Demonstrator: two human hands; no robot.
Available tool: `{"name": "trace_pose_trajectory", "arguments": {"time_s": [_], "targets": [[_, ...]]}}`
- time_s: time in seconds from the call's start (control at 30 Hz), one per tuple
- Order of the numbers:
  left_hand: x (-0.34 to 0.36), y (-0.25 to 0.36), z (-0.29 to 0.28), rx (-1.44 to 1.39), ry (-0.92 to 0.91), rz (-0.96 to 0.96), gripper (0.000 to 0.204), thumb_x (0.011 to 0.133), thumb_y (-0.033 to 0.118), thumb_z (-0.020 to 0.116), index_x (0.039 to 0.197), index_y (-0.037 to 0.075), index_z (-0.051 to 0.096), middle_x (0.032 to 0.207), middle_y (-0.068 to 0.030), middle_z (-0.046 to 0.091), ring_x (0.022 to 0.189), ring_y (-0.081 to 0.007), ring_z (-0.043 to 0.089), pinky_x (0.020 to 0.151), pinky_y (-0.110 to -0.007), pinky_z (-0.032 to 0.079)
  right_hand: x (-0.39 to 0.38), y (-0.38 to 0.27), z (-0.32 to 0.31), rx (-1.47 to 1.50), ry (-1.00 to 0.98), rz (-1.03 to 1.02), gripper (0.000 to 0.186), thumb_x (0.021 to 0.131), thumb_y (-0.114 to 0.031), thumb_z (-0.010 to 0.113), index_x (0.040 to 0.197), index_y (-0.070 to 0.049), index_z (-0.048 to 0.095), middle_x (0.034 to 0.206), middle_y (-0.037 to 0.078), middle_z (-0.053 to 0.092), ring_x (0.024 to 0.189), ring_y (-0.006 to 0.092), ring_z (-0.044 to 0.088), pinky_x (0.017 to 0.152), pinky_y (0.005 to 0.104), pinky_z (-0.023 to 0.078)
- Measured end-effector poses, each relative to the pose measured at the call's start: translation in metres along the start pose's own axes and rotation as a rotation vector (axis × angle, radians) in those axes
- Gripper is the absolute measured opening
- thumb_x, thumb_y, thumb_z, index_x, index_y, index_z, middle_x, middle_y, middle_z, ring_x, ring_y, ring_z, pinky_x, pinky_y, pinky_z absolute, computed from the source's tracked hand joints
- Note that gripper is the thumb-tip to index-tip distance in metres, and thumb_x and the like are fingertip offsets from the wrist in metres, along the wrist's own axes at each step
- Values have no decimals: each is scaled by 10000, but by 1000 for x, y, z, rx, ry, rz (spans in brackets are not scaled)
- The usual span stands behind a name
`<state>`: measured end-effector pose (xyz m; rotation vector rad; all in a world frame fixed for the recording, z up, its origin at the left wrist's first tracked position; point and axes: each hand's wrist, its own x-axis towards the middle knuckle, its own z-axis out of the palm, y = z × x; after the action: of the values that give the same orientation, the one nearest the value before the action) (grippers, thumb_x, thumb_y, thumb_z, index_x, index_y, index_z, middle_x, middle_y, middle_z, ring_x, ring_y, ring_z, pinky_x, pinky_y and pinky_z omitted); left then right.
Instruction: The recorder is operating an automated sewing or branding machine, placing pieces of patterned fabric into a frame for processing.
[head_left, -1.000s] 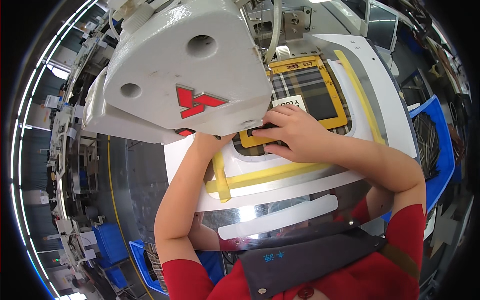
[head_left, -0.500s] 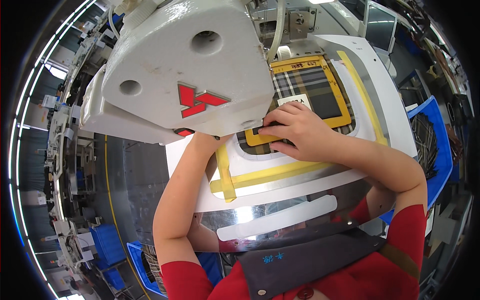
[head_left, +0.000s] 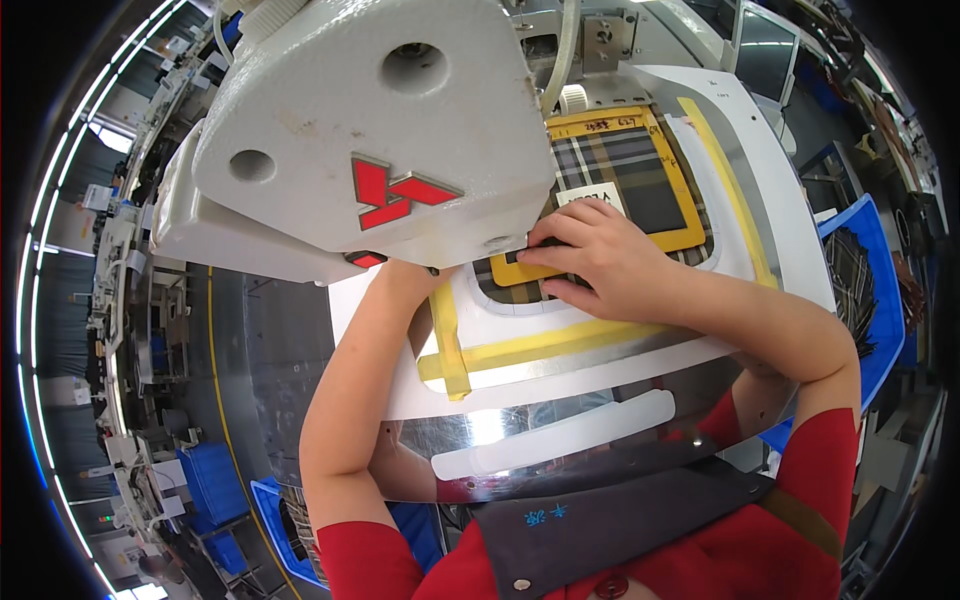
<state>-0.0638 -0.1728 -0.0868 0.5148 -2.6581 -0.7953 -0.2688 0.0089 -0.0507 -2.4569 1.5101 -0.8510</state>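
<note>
My right hand (head_left: 615, 258) rests palm down on the near left part of a yellow frame (head_left: 682, 205), its fingers a little bent and apart. Its fingertips reach to the edge of the sewing machine head (head_left: 380, 130). Under the frame lies a plaid fabric piece (head_left: 600, 165) with rounded corners, on a white template sheet (head_left: 380, 400). A small white label (head_left: 588, 194) lies inside the frame, just beyond my right fingers. My left hand (head_left: 412, 280) goes beneath the machine head; only its wrist side shows and its fingers are hidden.
Yellow tape strips (head_left: 550, 348) border the template on the shiny metal table (head_left: 520, 480). At the right stands a blue bin (head_left: 875, 290) with plaid pieces; another blue bin (head_left: 272, 510) is low on the left. A screen (head_left: 765, 55) stands at the back right.
The view has shifted slightly, so the machine head sits a little further left. Both hands keep their places, the right still resting on the yellow frame.
</note>
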Motion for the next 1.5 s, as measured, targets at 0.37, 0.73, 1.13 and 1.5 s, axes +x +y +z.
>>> {"name": "trace_pose_trajectory", "arguments": {"time_s": [0.37, 0.73, 1.13, 1.5], "targets": [[25, 19, -4, -504, 35, -48, 471, 871, 117, 591, 1330, 29, 534, 1421, -113, 512, 1213, -174, 534, 1035, -289, 415, 2, 10, 0, -9, 21, 10, 243, 824, -198, 688, 1039, -89, 710, 1053, 42, 591, 1041, 236, 557, 979, 395, 402], [31, 4, 0, -750, 42, -198, 447, 950, 166, 501, 1368, 10, 490, 1427, -121, 502, 1207, -169, 535, 967, -274, 463, 1, 14, 3, -15, 41, -4, 222, 835, -169, 675, 1040, -94, 715, 1055, 33, 598, 1029, 229, 559, 1000, 391, 389], [4, 14, -15, -54, 38, 130, 451, 818, -24, 580, 1268, 11, 567, 1356, -142, 564, 1190, -240, 575, 1018, -328, 441, 6, -6, -12, 16, -44, -1, 241, 831, -155, 691, 1059, -76, 694, 1081, 52, 610, 1011, 236, 562, 1035, 429, 366], [-24, -15, 2, 65, 120, -3, 293, 849, -38, 560, 1122, 22, 644, 1153, -127, 671, 1085, -264, 621, 954, -351, 474, 31, 24, -12, -243, -33, -90, 356, 846, -336, 679, 1115, -103, 695, 1129, 27, 632, 1091, 219, 566, 1079, 439, 338]]}}
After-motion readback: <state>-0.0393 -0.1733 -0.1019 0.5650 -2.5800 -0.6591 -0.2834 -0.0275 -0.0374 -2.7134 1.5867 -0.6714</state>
